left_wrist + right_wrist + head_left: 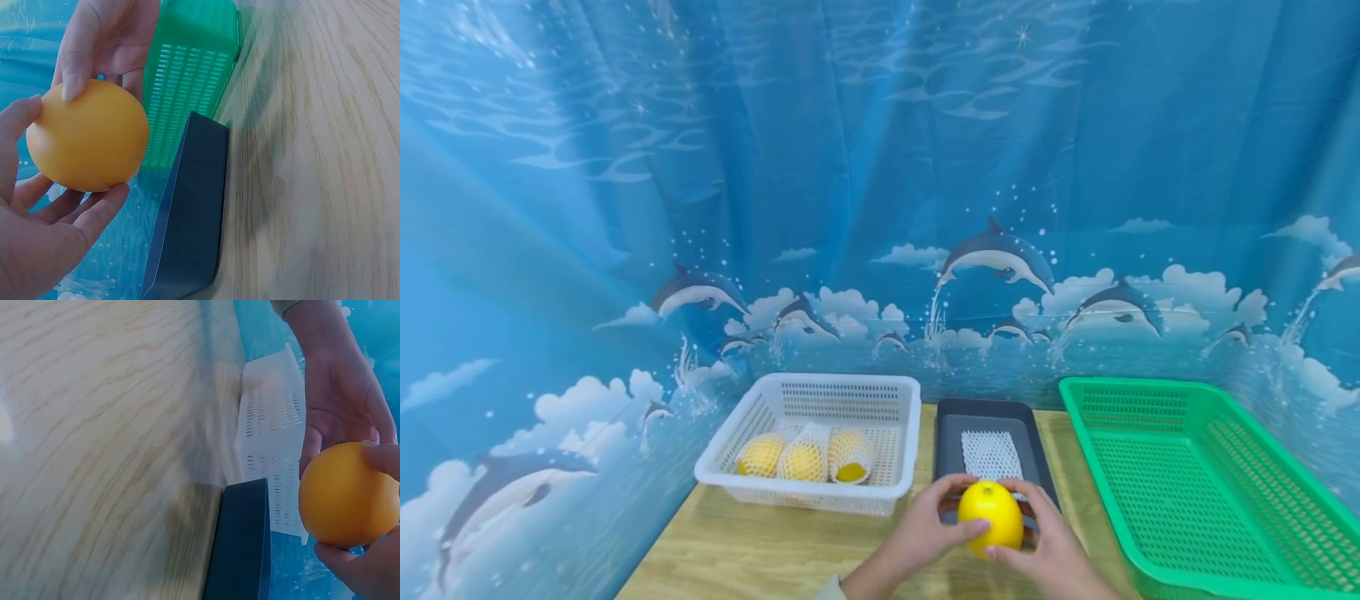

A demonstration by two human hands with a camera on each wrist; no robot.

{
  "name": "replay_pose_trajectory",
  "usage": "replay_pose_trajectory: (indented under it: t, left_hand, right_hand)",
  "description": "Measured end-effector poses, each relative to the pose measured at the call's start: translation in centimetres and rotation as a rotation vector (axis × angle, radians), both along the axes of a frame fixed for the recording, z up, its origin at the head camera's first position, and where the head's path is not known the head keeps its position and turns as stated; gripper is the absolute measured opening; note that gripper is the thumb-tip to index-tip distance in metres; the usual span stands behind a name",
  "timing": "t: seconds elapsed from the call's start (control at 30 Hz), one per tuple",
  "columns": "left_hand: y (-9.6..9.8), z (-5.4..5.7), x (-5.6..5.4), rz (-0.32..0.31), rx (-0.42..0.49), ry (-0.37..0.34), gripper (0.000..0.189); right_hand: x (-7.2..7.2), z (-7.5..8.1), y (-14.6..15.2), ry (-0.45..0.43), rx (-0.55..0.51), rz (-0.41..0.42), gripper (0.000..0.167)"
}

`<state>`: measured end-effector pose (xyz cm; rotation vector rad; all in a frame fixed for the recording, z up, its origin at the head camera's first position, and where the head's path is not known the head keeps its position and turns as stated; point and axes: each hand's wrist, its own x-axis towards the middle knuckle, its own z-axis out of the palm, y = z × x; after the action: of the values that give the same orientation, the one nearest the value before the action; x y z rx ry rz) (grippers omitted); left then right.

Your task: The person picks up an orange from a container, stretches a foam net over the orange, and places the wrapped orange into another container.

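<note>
A round, smooth yellow-orange fruit, apparently an orange (991, 512), is held up above the near part of a dark tray (951, 437). My left hand (925, 525) grips its left side, thumb across the front. From the other side my right hand (1048, 537) grips it too, with its thumb low on the front. In the left wrist view the orange (90, 134) sits between curled fingers of both hands, apart from the tray (194, 206). On the tray lies a flat white foam net sleeve (988, 454), partly hidden by the hands.
To the left, a white basket (808, 493) contains yellow fruits (760, 457) in white foam nets. A large green basket (1195, 500) stands on the right. All rest on a wooden table (722, 542), with a blue dolphin-print curtain (880, 208) behind.
</note>
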<state>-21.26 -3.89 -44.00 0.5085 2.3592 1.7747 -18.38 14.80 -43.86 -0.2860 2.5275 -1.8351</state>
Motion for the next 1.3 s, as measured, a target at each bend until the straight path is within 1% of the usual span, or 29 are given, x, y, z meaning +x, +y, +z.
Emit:
replay_pose_trajectory:
  t: [0.13,0.23,0.33,0.47,0.57,0.7,0.83,1.0,1.17,1.23,1.3]
  left_hand:
    - [-0.2,-0.1,0.0,-0.015,-0.001,-0.019,0.054]
    - [-0.3,-0.3,0.1,-0.013,-0.017,-0.036,0.052]
    - [-0.4,-0.5,0.2,-0.009,-0.038,-0.053,0.049]
    - [-0.6,-0.7,0.5,-0.029,-0.041,-0.058,0.045]
    - [-0.7,-1.0,0.8,-0.052,-0.048,-0.058,0.043]
    - [-0.9,-1.3,0.9,-0.073,-0.055,-0.097,0.041]
    - [-1.1,-1.7,1.1,-0.098,-0.026,-0.158,0.039]
    - [-1.2,-2.4,1.3,-0.114,-0.011,-0.22,0.039]
    - [-1.2,-2.8,1.2,-0.1,-0.078,-0.257,0.039]
    - [-1.4,-3.1,1.2,-0.111,-0.089,-0.272,0.04]
    - [-1.5,-3.3,1.2,-0.128,-0.078,-0.291,0.041]
  right_hand:
    - [0.0,-0.4,0.2,0.013,0.032,0.045,0.081]
    - [0.1,-0.6,0.3,0.006,0.045,0.08,0.084]
    - [0.1,-0.8,0.4,-0.028,0.056,0.101,0.089]
    - [0.0,-1.3,0.5,-0.067,0.069,0.137,0.094]
    - [0.1,-1.6,0.8,-0.072,0.065,0.184,0.091]
    - [0.2,-2.2,1.1,-0.062,0.047,0.251,0.085]
    - [0.1,-2.9,1.2,-0.064,0.051,0.298,0.081]
    - [0.0,-3.7,1.4,-0.068,0.101,0.311,0.079]
    - [-0.2,-4.1,1.4,-0.056,0.151,0.312,0.076]
    - [-0.1,-4.2,1.4,-0.075,0.164,0.311,0.076]
    - [-0.1,-4.3,1.3,-0.101,0.177,0.307,0.075]
